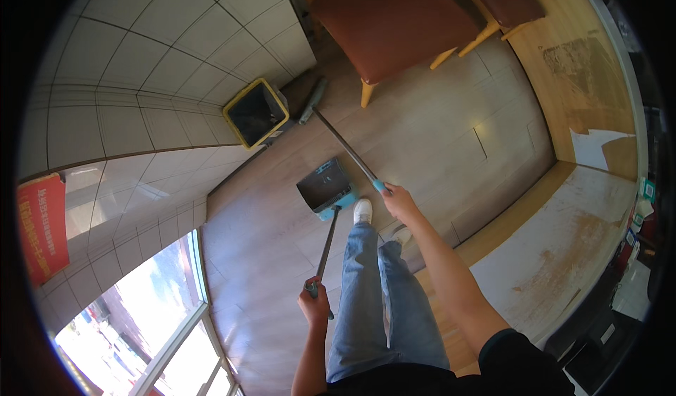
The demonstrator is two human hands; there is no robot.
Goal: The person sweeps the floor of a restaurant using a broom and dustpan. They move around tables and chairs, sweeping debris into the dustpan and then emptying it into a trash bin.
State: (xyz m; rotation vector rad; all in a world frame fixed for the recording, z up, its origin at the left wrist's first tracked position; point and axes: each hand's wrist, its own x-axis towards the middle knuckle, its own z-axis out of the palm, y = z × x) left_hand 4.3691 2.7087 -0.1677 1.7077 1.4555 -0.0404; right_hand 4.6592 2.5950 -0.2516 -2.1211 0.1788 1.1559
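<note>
My left hand (313,302) grips the upper end of a long-handled dustpan (323,185), whose dark scoop with a light-blue rear edge rests on the floor ahead of my feet. My right hand (400,204) is closed around the metal handle of a broom (346,143), near its light-blue grip. The handle slants away to the upper left. At its far end the grey broom head (313,101) meets the floor beside a waste bin (257,114) with a yellow rim. Any dirt in the scoop is too small to make out.
Wood-look floor (433,132) spreads around my white shoes (363,211). A brown-seated chair (391,21) with wooden legs stands ahead. White tiled wall (158,126) and a glass door (153,311) are on the left. A worn wooden counter (560,243) runs along the right.
</note>
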